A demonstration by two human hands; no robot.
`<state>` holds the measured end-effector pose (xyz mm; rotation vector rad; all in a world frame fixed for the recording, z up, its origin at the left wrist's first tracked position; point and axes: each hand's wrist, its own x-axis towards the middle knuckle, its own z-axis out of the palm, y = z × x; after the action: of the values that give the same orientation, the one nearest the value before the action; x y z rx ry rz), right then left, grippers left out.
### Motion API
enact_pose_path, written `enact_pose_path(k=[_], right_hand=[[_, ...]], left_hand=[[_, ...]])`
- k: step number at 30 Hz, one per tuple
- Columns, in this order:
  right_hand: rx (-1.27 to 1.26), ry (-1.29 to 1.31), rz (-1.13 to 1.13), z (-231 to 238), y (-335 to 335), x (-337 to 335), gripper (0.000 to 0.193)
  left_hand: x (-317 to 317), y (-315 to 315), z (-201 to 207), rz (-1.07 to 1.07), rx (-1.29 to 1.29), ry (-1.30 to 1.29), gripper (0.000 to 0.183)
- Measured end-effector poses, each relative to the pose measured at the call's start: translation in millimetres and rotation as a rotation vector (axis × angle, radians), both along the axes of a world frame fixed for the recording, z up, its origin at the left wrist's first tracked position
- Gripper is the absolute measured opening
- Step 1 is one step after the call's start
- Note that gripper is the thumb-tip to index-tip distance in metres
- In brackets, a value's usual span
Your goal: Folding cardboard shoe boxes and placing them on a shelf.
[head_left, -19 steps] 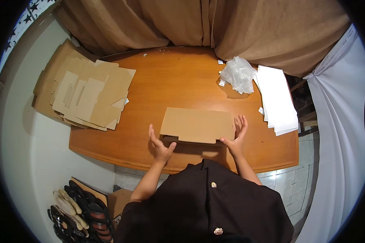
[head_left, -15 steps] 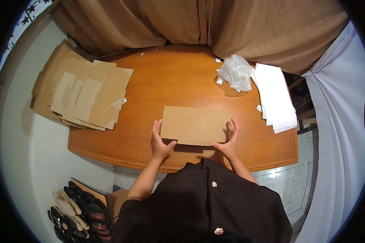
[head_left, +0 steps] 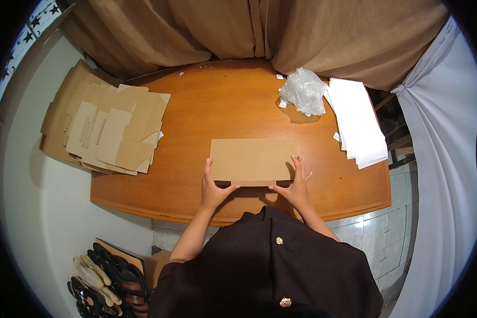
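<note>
Cardboard [head_left: 253, 160], a flat brown folded blank, is lying on the table [head_left: 206, 114] directly in front of the person, and both hands are now gripping its near edge. Compared with half a second ago, the hands are closing in: then they were resting open at the two near corners, palms against the sheet; now the thumbs are hooking under the near edge.

Far left of the left hand, a loose stack of flat blanks [head_left: 108, 130] is overhanging the table end, well apart from the work.

Left hand [head_left: 213, 190] is gripping the near left corner, fingers partly curled and lying up along the left edge, thumb pointing inward beneath the near edge.

Right hand [head_left: 297, 183] is holding the near right corner in mirror fashion, fingers spread on top of the sheet, thumb tucked inward along the near edge.

Beyond and right of the right hand, a crumpled plastic bag [head_left: 305, 91] is lying beside a white paper stack [head_left: 359, 123].

Judged from the new thumb positions, the grip is shifting from pressing flat to lifting or opening the near flap. Whether the edge is actually rising cannot be told.
</note>
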<state>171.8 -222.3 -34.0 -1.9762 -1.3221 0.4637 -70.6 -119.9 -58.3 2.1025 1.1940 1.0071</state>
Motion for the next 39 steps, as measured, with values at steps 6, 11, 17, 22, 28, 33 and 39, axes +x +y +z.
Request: enact_pose_path(k=[6,11,17,22,28,33,39], right_hand=[[0.091,-0.048,-0.001,-2.2,8.7,3.8,0.098],[0.116,-0.089,0.024,-19.5,10.1,5.5,0.079],[0.093,-0.207,0.094,-26.9,2.5,7.0,0.054],[0.078,-0.333,0.126,-35.9,-5.7,13.3,0.044],[0.087,-0.177,0.054,-7.1,36.2,38.9,0.036],[0.256,-0.530,0.098,-12.0,81.8,57.4,0.050],[-0.274,0.093,0.299,-10.1,63.1,44.9,0.052]], left_hand=[[5.0,1.3,8.1,0.074,-0.045,0.005,0.114],[-1.0,6.8,-10.3,0.098,0.051,0.127,0.089],[-7.8,4.5,-20.6,0.041,0.241,0.298,0.057],[-10.2,-2.4,-23.6,0.079,0.412,0.445,0.044],[-22.0,11.2,-32.3,-0.057,0.386,0.281,0.029],[-17.5,12.0,-18.2,-0.090,0.376,0.161,0.021],[-27.3,19.6,-20.9,0.376,0.194,0.232,0.016]])
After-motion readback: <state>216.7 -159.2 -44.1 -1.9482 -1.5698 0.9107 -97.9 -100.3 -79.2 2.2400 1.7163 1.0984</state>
